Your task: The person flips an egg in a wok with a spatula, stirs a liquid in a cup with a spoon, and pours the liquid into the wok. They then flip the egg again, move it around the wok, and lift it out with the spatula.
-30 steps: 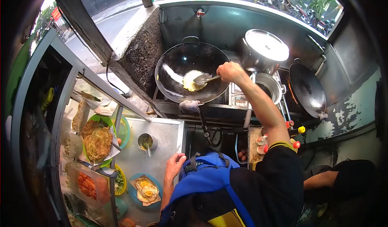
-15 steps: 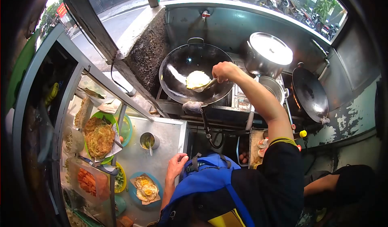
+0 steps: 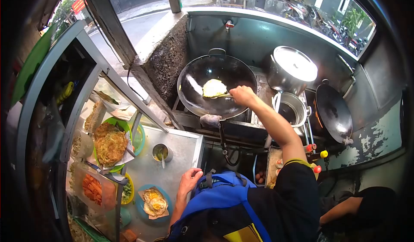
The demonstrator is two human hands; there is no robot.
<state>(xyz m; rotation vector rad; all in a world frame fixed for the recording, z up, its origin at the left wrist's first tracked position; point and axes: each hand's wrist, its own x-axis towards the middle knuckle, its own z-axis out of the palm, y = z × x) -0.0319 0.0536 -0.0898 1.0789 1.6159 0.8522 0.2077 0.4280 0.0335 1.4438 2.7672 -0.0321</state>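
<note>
My right hand [image 3: 243, 96] is closed round the handle of a spatula [image 3: 224, 96] over the large black wok [image 3: 198, 106]. The spatula's blade touches the lower edge of a whitish-yellow egg [image 3: 214, 88] in the wok. Near the corner of the metal counter [image 3: 181, 145], beside a blue bag [image 3: 224, 179], is my left hand [image 3: 190, 179], its fingers curled together; whether anything is in them is hidden. To its left, a fried egg [image 3: 154, 202] lies on brown paper on a blue plate [image 3: 141, 206].
A metal cup [image 3: 162, 152] with a spoon stands on the counter. The glass case at left holds fried food [image 3: 110, 145] and carrots [image 3: 92, 189]. A lidded pot [image 3: 294, 64], a smaller pot [image 3: 297, 108] and a second wok [image 3: 334, 108] stand right. Another person's arm [image 3: 340, 209] shows lower right.
The view has shifted a little. In the wok, the spatula and my right hand have moved lower relative to the egg, and the egg's outline has changed. My left hand stays by the bag.
</note>
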